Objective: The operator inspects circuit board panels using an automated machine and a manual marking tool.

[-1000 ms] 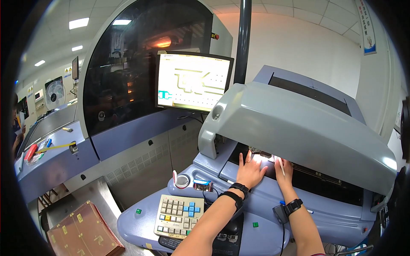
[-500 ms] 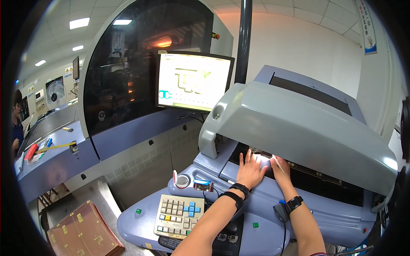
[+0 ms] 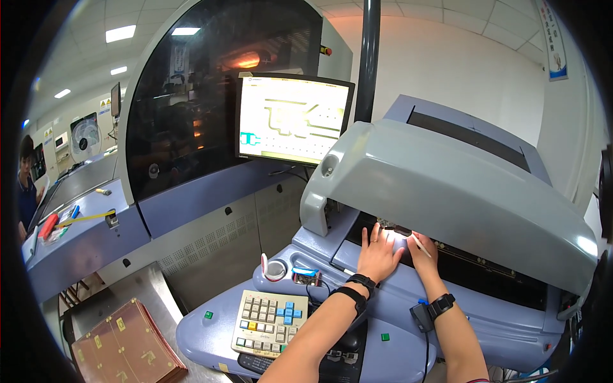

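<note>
Under the raised grey cover of a blue-grey machine, both my hands reach to a lit spot. My left hand lies palm down with its fingers stretched and apart, at the edge of the dark slot. Close beside it on the right, my right hand is closed around a thin white pen-like stick. The stick's tip, and what my fingertips touch, are hard to make out in the glare and under the cover. Black bands circle both wrists; a cable hangs from the right one.
A monitor with a line drawing stands behind the cover. Left of my forearms are a keypad, a round dish and a small blue packet. Brown folders lie on a metal table. A person is at far left.
The monitor's drawing now shows more lines and dots. My hands stay in nearly the same place, the right fingers shifted slightly on the stick. The person at far left has turned.
</note>
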Tool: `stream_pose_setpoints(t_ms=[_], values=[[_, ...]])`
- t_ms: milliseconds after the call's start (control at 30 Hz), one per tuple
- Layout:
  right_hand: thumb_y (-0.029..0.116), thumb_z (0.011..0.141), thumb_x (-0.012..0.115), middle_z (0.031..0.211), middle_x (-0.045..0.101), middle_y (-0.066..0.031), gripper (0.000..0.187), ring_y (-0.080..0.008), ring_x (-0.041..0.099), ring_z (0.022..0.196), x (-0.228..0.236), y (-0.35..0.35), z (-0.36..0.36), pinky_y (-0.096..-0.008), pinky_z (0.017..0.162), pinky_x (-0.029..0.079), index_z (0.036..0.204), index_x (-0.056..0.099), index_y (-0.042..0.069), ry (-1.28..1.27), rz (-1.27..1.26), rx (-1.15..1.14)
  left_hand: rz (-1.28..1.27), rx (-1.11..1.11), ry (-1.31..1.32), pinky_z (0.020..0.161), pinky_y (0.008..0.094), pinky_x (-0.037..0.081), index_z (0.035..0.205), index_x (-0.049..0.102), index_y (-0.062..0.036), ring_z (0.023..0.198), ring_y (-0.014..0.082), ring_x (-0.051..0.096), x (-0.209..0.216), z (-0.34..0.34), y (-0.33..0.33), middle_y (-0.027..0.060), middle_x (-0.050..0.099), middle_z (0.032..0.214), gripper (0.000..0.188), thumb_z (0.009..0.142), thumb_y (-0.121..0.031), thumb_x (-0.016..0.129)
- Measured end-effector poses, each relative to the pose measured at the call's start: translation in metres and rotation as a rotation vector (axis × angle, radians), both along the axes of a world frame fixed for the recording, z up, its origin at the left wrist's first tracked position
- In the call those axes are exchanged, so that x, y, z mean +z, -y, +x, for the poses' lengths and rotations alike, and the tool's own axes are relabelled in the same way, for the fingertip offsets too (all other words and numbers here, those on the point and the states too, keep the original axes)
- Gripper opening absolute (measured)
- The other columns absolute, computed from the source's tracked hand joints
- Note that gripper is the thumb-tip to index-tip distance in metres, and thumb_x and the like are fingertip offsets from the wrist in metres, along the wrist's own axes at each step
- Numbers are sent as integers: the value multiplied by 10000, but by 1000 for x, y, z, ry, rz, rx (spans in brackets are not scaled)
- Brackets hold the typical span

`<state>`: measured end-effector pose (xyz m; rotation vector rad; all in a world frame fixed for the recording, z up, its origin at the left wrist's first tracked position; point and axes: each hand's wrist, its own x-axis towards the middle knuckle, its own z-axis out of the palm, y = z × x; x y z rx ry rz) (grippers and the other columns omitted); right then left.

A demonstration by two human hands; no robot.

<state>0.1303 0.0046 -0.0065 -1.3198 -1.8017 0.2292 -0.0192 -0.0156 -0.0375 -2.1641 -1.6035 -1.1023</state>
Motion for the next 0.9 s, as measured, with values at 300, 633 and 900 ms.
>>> stream_pose_setpoints(t_ms=[300, 633, 900], values=[[336, 867, 505, 874, 658, -177, 346, -364, 628, 845, -2, 6, -7, -423, 785, 482, 922, 635, 20, -97, 134, 47, 89, 15, 16, 1110, 601, 200, 1197, 539, -37, 1347, 352, 310, -7, -1, -5, 173, 484, 1293, 469, 915, -412, 521], [246, 874, 580, 900, 697, -104, 268, -245, 664, 852, -21, -11, 3, -346, 816, 502, 1008, 645, 23, -262, 74, 99, 77, 24, 7, 1117, 594, 187, 1210, 532, -37, 1349, 345, 306, -8, -1, -3, 169, 491, 1287, 479, 915, -415, 519], [217, 882, 576, 859, 690, -88, 234, -215, 663, 823, -21, -11, 4, -336, 797, 508, 991, 637, 19, -263, 81, 128, 103, 28, 12, 1118, 589, 188, 1205, 532, -39, 1342, 346, 318, -11, 0, -7, 169, 499, 1278, 473, 917, -414, 512]])
